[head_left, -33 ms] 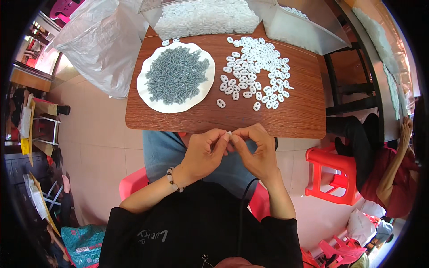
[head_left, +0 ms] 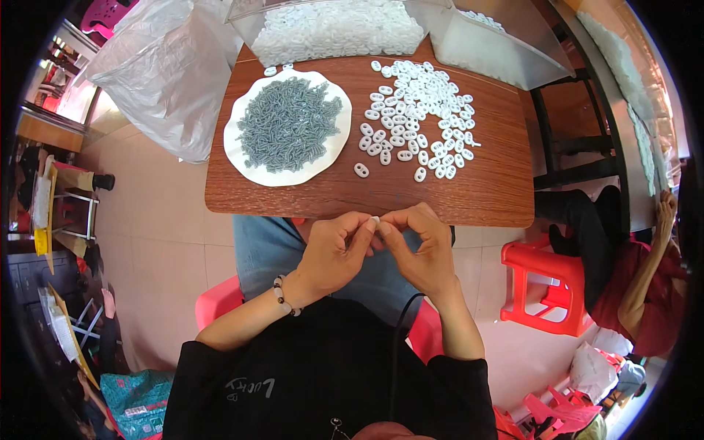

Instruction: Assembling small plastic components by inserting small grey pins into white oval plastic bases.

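Left hand [head_left: 334, 253] and right hand [head_left: 418, 249] meet fingertip to fingertip just below the near edge of the wooden table [head_left: 484, 194], both pinched narrow on one small white piece [head_left: 375, 220] held between them over the lap, off the tabletop. The loose white pieces [head_left: 414, 110] lie spread on the table's right half and the white disc of grey parts [head_left: 287, 125] on its left, both well apart from the hands. A bare wood strip runs along the near edge; a red stool [head_left: 539, 282] stands to the right.

a red plastic stool [head_left: 544, 282] stands right of the table, a clear bag [head_left: 165, 70] left.
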A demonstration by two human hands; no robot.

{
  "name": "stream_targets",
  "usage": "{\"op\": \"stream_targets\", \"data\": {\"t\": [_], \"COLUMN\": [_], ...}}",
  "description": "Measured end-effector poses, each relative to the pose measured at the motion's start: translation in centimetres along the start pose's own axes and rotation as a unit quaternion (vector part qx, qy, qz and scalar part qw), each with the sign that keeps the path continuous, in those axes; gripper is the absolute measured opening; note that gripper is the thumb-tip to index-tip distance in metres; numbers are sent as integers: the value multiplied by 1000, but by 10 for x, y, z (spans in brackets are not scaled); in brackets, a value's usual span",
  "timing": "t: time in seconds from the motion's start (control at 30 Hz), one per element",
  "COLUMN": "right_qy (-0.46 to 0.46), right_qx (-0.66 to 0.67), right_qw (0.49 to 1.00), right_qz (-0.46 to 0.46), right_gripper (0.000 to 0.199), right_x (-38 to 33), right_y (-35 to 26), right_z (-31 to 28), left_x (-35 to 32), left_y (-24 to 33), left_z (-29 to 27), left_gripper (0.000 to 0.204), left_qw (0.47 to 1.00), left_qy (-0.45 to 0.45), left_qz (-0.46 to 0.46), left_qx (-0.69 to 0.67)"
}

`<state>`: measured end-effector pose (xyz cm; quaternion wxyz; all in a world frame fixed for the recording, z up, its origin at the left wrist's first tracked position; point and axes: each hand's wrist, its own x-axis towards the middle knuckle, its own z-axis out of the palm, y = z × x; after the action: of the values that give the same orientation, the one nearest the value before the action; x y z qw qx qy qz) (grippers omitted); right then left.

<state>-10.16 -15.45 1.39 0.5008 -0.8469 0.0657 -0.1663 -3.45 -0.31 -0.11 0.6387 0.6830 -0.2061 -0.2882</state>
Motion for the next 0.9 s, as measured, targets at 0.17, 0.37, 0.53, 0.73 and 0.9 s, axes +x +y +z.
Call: {"op": "stream_targets", "data": {"t": [0.17,0.37,0.53,0.73,0.9], "right_qy": [-5,-13,21,104,174], "right_qx": [54,127,125,172,259], "right_qw": [998,987,985,970,939], "right_qz": [41,100,115,135,142], "right_gripper": [8,9,8,9,9], "right_x": [0,-2,-2,1,4], "right_y": [3,8,13,30,43], "right_z": [-5,-14,-19,-28,-36], "left_x": [6,13,22,75,131], "left_y": [6,6,19,49,62], "left_z": [-1,1,-2,-32,-42], "left_gripper": [22,21,14,13,13], "left_qw": [999,996,998,908,869], "left_qy": [-27,-75,-31,32,19], "left_qz": [5,-32,24,209,237], "left_qx": [18,-39,52,362,435]}}
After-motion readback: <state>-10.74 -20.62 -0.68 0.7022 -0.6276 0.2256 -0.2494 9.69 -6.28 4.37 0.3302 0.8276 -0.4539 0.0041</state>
